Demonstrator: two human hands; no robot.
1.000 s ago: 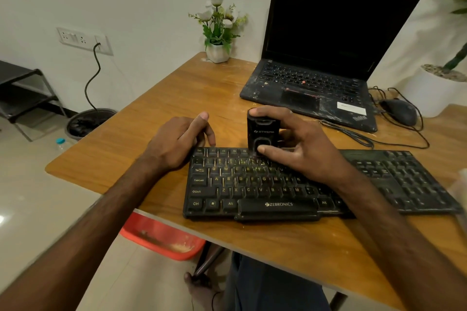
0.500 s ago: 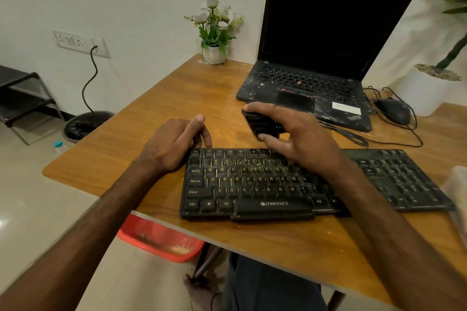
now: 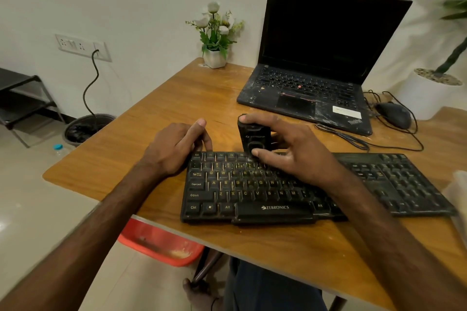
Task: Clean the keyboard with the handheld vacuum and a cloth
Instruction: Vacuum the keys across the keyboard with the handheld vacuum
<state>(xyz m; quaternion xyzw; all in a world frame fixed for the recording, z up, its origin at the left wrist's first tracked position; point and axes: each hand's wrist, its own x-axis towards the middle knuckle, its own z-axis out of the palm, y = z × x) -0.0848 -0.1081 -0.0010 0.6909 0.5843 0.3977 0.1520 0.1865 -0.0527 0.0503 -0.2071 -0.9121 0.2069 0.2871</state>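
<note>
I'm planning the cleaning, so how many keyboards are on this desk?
2. One standalone keyboard lies along the near edge of the desk; the other is built into the open laptop at the back right. None seems hidden.

The right hand [image 3: 298, 156] hides part of the keyboard [image 3: 252, 194]; the edge crops a blurred pale object [image 3: 458, 192].

Bare forearms [image 3: 113, 209] meet the left grip [image 3: 177, 149] and right grip [image 3: 295, 151]; below them, dark blue trousers [image 3: 273, 290] and a bare foot [image 3: 199, 293].
</note>
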